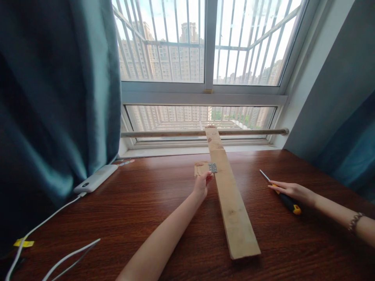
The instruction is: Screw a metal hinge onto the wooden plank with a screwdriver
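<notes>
A long, pale wooden plank (234, 207) lies lengthwise on the table, its far end near the window rail. At its left edge sits a small wooden piece (200, 168), with a metal hinge (213, 168) spanning the two. My left hand (201, 185) is closed at the hinge's near edge, thumb on top and the other fingers curled beneath, partly hidden. To the right of the plank, my right hand (295, 194) holds a screwdriver (288, 203) with a black and yellow handle. Its fingers lie along the upper handle, and the bare shaft points toward the window.
A white power bank (96, 178) with a white cable (48, 220) lies by the dark curtain (58, 86) on the left. More cable ends (73, 255) reach over the near left of the brown table (140, 187). A horizontal rail (164, 133) crosses before the window.
</notes>
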The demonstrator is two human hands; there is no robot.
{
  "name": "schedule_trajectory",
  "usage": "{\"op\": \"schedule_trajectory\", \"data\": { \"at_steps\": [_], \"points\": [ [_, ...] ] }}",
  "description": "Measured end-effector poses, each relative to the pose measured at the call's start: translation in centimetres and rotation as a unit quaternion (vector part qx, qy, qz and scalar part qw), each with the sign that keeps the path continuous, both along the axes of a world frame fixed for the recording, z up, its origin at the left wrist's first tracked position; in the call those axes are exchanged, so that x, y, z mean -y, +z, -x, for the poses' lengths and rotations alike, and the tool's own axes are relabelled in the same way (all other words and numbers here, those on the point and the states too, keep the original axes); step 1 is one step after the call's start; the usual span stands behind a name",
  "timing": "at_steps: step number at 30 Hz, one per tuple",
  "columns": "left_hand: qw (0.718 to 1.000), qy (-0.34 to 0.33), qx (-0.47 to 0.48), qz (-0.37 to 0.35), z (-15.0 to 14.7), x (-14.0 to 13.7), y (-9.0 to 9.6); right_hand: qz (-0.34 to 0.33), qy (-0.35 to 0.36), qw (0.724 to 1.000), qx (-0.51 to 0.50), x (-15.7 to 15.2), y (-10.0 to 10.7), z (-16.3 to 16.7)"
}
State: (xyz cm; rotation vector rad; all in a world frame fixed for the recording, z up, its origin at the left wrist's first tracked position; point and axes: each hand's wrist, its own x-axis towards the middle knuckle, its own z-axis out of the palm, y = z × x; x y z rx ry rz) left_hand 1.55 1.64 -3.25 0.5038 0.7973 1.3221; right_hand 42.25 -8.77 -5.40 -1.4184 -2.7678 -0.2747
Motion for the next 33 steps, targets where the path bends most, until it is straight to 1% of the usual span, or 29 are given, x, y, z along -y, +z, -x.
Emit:
{"op": "schedule_trajectory", "data": {
  "at_steps": [6, 17, 21, 23, 26, 27, 29, 31, 32, 33],
  "points": [
    [1.0, 0.009, 0.007, 0.002, -0.2, -0.1, -0.1, -0.026, 0.011, 1.0, 0.0, 0.1, 0.1, 0.3],
    [1.0, -0.004, 0.001, -0.01, 0.2, 0.2, -0.3, -0.012, 0.023, 1.0, 0.016, 0.2, 1.6, 0.8],
    [1.0, 0.0, 0.007, -0.005, 0.1, 0.2, -0.5, -0.027, 0.036, 0.999, 0.015, 0.0, 2.2, 1.1],
    [1.0, 0.001, 0.0, -0.003, 0.1, 0.2, -0.5, -0.048, 0.036, 0.998, 0.0, -0.2, 2.8, 1.7],
    [1.0, 0.008, -0.004, -0.006, 0.0, 0.2, -0.5, -0.114, -0.009, 0.992, -0.052, -0.9, 4.2, 4.3],
    [1.0, 0.012, -0.005, -0.008, 0.0, 0.3, -0.5, -0.144, -0.034, 0.986, -0.082, -1.1, 4.7, 5.7],
    [1.0, 0.019, -0.004, -0.015, 0.0, 0.4, -0.3, -0.204, -0.051, 0.965, -0.158, -1.5, 5.8, 9.5],
    [0.999, 0.027, -0.014, -0.027, 0.0, 0.8, 0.1, -0.211, -0.033, 0.952, -0.219, -1.6, 6.9, 14.3],
    [0.998, 0.025, -0.047, -0.028, 0.0, 1.0, 0.4, -0.193, -0.014, 0.953, -0.234, -1.5, 7.5, 16.9],
    [0.995, 0.017, -0.1, -0.022, 0.1, 1.2, 0.8, -0.163, 0.01, 0.957, -0.238, -1.2, 8.1, 19.6]
  ]
}}
